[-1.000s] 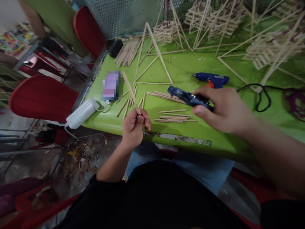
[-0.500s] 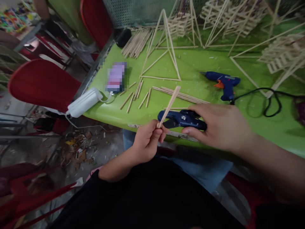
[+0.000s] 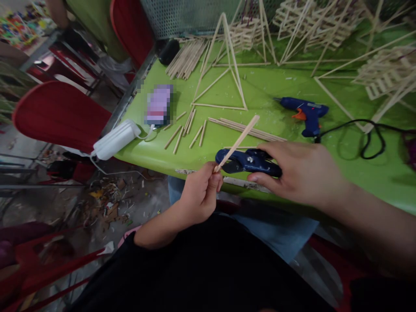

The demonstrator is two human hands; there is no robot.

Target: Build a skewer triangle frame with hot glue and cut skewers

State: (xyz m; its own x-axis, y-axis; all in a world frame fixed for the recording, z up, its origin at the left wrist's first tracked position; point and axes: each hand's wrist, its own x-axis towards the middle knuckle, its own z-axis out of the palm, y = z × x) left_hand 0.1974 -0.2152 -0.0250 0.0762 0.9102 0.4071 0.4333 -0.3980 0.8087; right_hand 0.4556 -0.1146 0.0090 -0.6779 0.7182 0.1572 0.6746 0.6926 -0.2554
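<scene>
Left fingers (image 3: 212,183) tight on a stick (image 3: 239,141), right fingers (image 3: 266,181) round cutters (image 3: 255,163), glue gun (image 3: 307,112) and loose sticks (image 3: 264,135) beyond

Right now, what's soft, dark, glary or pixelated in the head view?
Head view: slim pale wooden stick and dark-blue cutting tool fairly clear; multicoloured heap, upper left, blurred; purple rectangular object pixelated into blocks; black fabric top nearly without detail. Also head view: smooth green tabletop shows soft sheen, no harsh glare.

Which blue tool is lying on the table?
The glue gun, with the orange trigger; the other blue tool, a cutter, is in the right hand.
</scene>
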